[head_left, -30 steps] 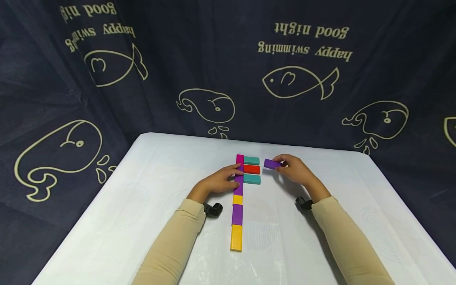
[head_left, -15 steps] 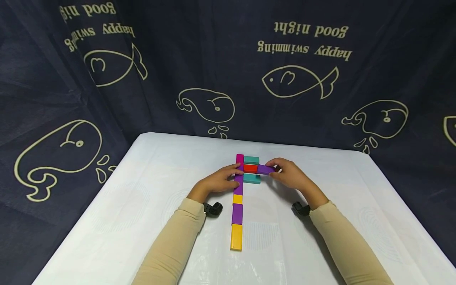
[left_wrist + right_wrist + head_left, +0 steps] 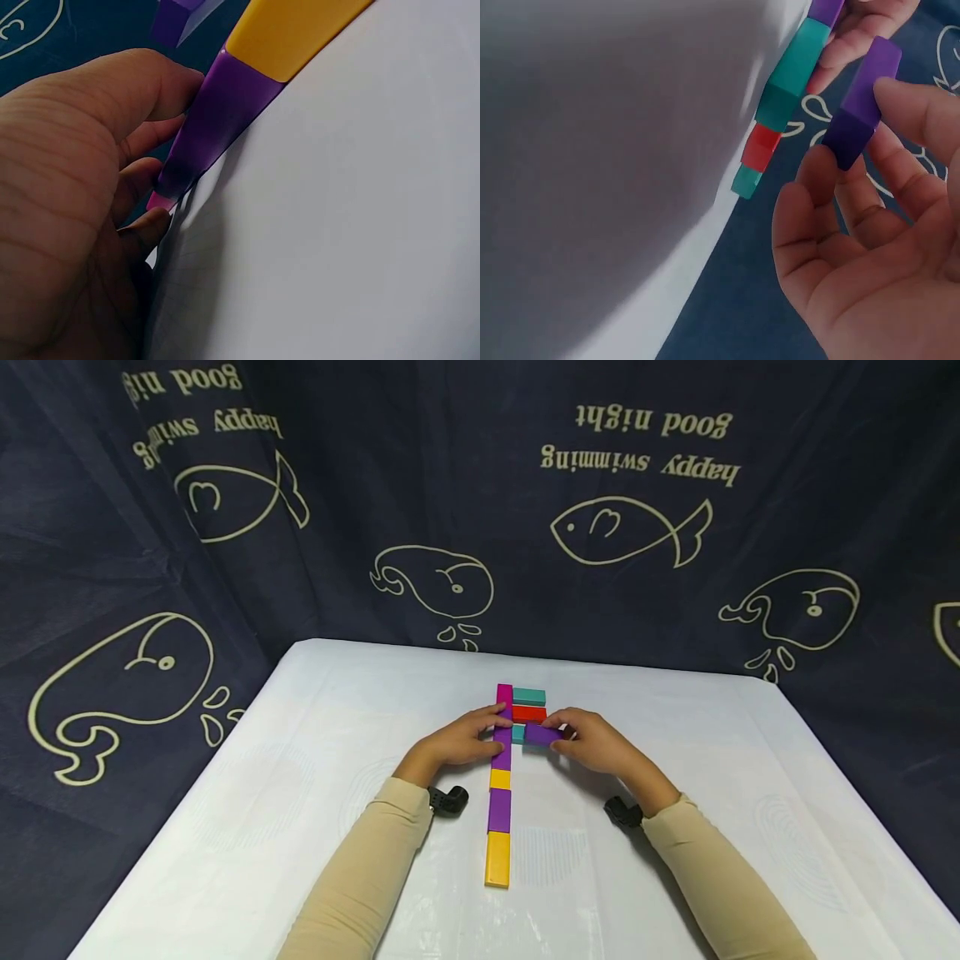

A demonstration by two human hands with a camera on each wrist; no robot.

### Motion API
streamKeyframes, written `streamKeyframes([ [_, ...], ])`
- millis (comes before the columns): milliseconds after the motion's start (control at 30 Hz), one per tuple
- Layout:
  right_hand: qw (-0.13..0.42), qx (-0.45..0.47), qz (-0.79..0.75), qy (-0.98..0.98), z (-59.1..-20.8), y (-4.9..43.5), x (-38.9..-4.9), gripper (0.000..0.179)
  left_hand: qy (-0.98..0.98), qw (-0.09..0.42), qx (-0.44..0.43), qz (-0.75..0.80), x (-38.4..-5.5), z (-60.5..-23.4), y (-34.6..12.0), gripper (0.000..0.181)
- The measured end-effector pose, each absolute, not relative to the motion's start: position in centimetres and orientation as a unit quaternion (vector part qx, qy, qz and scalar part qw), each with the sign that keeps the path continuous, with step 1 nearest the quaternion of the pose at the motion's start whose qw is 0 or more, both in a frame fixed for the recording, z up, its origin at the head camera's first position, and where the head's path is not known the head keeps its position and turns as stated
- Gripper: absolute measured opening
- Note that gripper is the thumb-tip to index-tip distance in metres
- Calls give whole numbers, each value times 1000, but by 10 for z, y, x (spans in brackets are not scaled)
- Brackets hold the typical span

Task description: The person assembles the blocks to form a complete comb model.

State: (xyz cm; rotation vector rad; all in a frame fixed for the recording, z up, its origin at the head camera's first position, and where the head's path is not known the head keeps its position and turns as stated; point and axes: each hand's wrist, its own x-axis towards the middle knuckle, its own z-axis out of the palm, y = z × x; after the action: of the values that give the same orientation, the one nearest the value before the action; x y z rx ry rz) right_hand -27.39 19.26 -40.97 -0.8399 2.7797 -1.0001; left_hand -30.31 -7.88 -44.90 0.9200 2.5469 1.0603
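Note:
My right hand (image 3: 592, 741) pinches a purple block (image 3: 543, 734) by its right end, thumb and fingers on opposite sides. The right wrist view shows this purple block (image 3: 864, 101) raised apart from the row, and from the head it overlaps the near teal block (image 3: 518, 734). My left hand (image 3: 462, 739) rests on the column of end-to-end blocks, its fingers loosely spread over a purple block (image 3: 502, 761) and its thumb at the block's side. Beyond it, the column ends in a magenta block (image 3: 505, 695). A red block (image 3: 529, 714) and a far teal block (image 3: 529, 697) branch off rightward.
Toward me, the column continues with a small yellow block (image 3: 500, 779), a purple block (image 3: 499, 811) and a longer yellow block (image 3: 497, 860). All lie on a white-covered table (image 3: 300, 827). A dark curtain (image 3: 480, 485) with fish and whale drawings hangs behind the far edge.
My right hand has carried the purple block left and toward me, from right of the red block, past its end, to over the near teal block. The left hand stays put.

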Motion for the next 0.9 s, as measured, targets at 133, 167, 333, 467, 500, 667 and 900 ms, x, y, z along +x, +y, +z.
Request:
streamKeyframes([
  [133,47,-276,-325,903,-412,190,-273,26,867,114,318,366,-303,-449,-79,45],
  [167,50,-276,-322,904,-413,189,-273,26,867,113,319,366,-303,-449,-79,45],
  [333,61,-281,-317,904,-413,186,-270,26,868,113,320,361,-304,-450,-79,46],
  [467,57,-298,-318,898,-411,183,-267,24,868,114,319,364,-303,-450,-79,46],
  [500,57,-301,-318,897,-410,182,-266,24,868,114,319,364,-303,-450,-79,46],
  [667,61,-306,-311,898,-409,176,-264,23,868,111,321,363,-303,-450,-79,46],
  [900,67,-298,-279,911,-413,173,-265,24,871,110,321,356,-303,-450,-79,46],
])
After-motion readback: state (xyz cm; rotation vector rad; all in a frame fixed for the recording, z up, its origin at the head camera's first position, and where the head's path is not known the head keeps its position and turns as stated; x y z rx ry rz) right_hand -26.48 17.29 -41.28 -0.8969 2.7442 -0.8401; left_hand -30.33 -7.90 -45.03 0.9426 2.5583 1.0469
